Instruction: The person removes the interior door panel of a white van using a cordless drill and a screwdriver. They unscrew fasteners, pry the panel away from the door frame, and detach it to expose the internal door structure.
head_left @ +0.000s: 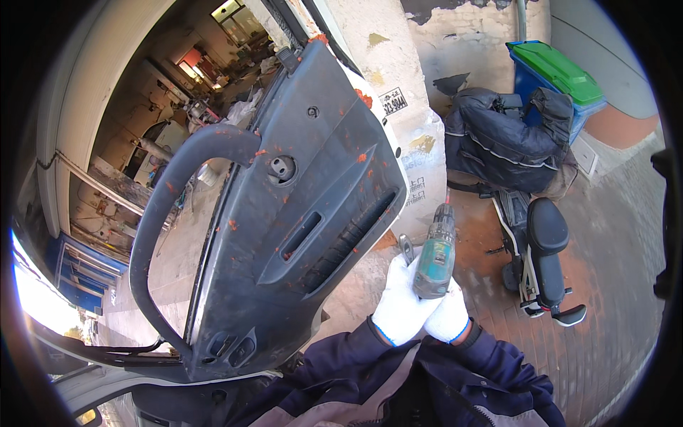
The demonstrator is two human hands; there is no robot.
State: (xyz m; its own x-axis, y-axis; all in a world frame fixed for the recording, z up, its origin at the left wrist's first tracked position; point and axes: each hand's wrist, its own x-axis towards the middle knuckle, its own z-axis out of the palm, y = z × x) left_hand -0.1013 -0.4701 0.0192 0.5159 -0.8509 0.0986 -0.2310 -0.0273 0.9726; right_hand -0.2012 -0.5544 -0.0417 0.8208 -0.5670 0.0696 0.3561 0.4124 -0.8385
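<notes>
In front of my chest I hold a teal cordless drill (pixel 434 267), its chuck and thin red-tipped bit pointing away from me. My right hand (pixel 450 318), in a white glove, is closed under the drill's body; the drill's grip is hidden. My left hand (pixel 400 304), also gloved, presses against the drill's left side. A small grey looped metal piece (pixel 406 247) sticks up from the left fingers; its kind I cannot make out. To the left stands a dark vehicle door panel (pixel 334 171), flecked with orange bits, with a long curved grab bar (pixel 142 263).
A scooter (pixel 546 245) with a dark quilted cover (pixel 501 142) stands on the paving at right, beside a blue bin with a green lid (pixel 558 67). Behind the door is a worn wall (pixel 420 135). A cluttered workshop (pixel 206 92) opens at upper left.
</notes>
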